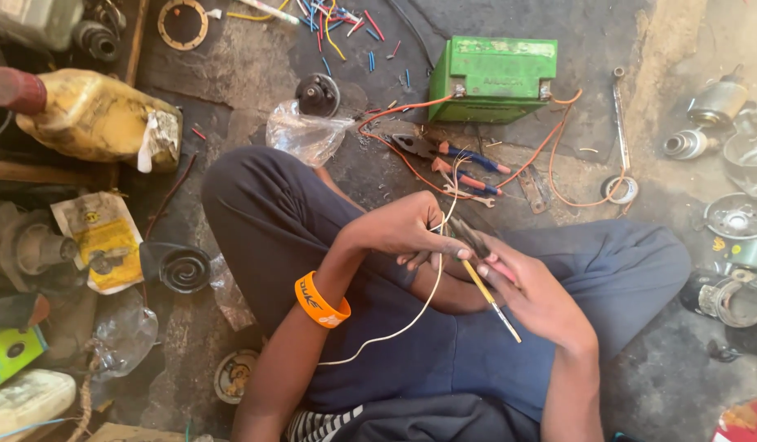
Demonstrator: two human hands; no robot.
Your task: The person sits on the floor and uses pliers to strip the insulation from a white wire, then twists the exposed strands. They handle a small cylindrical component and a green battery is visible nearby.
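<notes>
Left hand (403,229) pinches a white wire (411,315) over the lap; right hand (530,295) grips a yellow-handled tool (491,301) — green battery (493,78) on the floor beyond.

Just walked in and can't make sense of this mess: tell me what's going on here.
A person sits cross-legged on the floor. The left hand pinches a thin white wire, which trails down over the lap. The right hand holds a small pair of cutters against the wire, with a yellow-handled tool in the same hand. Ahead lie pliers and a green battery with orange leads.
</notes>
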